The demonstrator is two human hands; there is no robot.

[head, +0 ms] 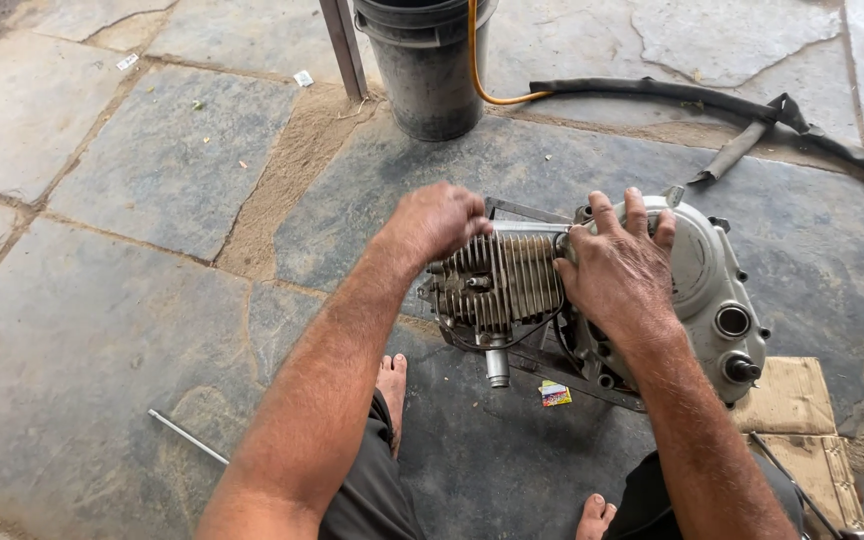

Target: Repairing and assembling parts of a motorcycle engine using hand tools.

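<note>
Head view looks down at a small motorbike engine (pixel 602 300) lying on the stone floor (pixel 152 160), between the person's knees and a black bucket (pixel 424 65) near the floor's far edge. The left hand (pixel 437 220) is curled over the far end of the finned cylinder (pixel 500 282) — its fingertips are hidden, so I cannot tell what they pinch. The right hand (pixel 617 270) lies flat with fingers spread on the round grey side cover (pixel 712 290), pressing the engine still. The cylinder still sits joined to the engine and the cover is still on, so it looks like the work is only at an early stage, with most parts left in place. A thin metal rod (pixel 187 437) lies well apart by the left arm — a small colourful packet (pixel 555 394) rests just beside the engine, and flat cardboard (pixel 792 400) sits under its right end.
</note>
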